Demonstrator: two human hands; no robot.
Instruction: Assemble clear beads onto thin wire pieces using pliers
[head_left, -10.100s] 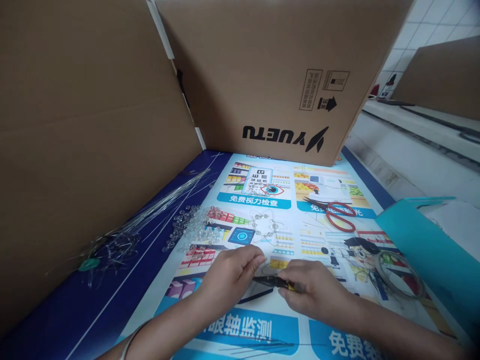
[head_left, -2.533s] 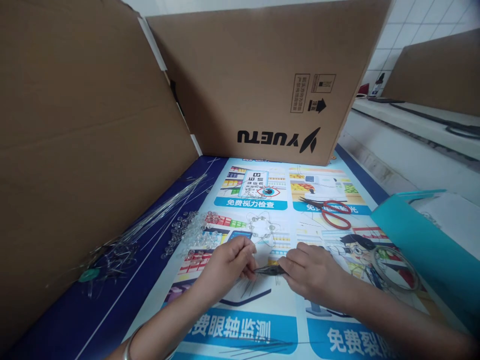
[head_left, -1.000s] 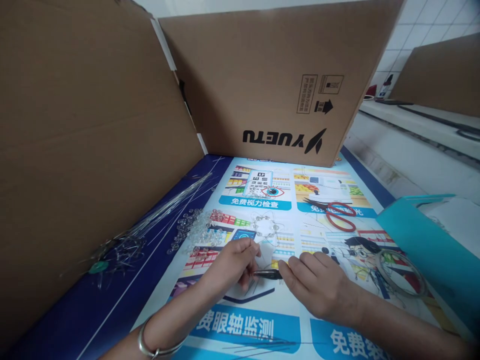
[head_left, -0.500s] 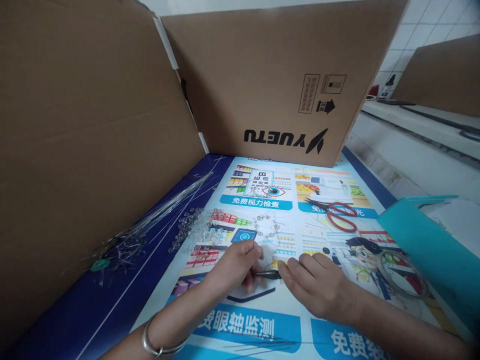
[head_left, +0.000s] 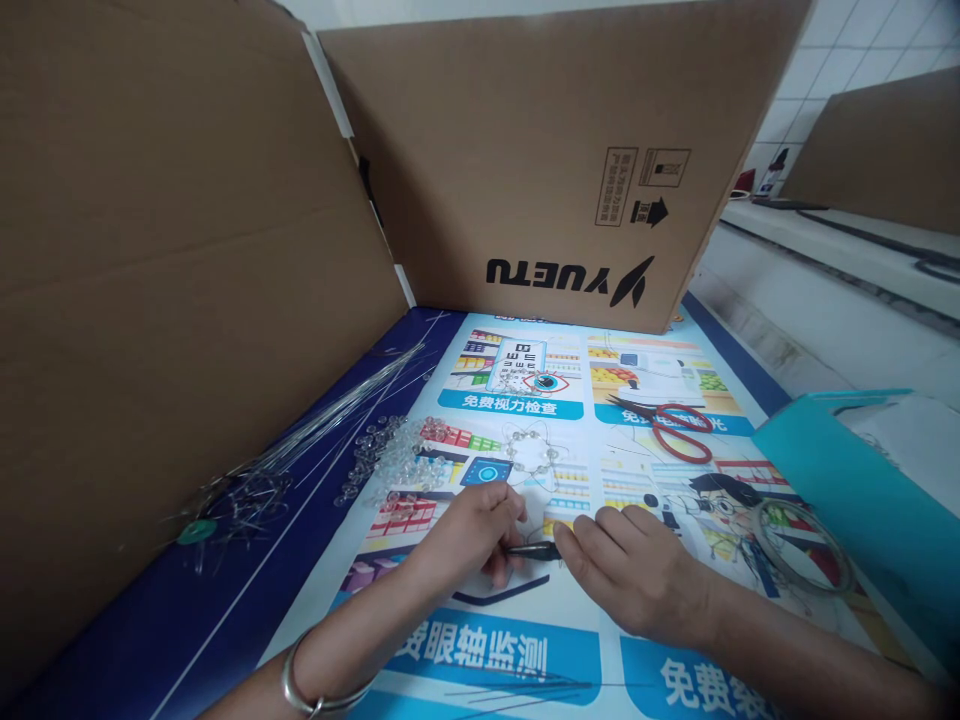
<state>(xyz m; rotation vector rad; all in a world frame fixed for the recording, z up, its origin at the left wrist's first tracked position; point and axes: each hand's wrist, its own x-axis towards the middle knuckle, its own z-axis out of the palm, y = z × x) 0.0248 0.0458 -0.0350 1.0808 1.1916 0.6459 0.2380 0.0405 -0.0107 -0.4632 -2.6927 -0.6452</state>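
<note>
My right hand (head_left: 634, 570) is closed around a pair of needle-nose pliers (head_left: 536, 551), whose dark jaws point left. The jaw tips reach the fingers of my left hand (head_left: 487, 525), which is closed in a pinch; what it holds is hidden behind the fingers. Just beyond my hands lies a ring of clear beads on wire (head_left: 531, 452), with loose wire ends. A spread of loose clear beads (head_left: 397, 455) lies to the left of it.
A bundle of thin wires (head_left: 330, 415) lies at the left, near a cardboard panel (head_left: 187, 220). Red-handled scissors (head_left: 679, 425), a wire coil (head_left: 802, 545) and a teal box (head_left: 847, 500) are on the right. Several cut wires (head_left: 525, 688) lie at the front edge. Another cardboard panel (head_left: 555, 150) stands behind.
Both hands and the pliers stay almost in place. The view has shifted very slightly.
</note>
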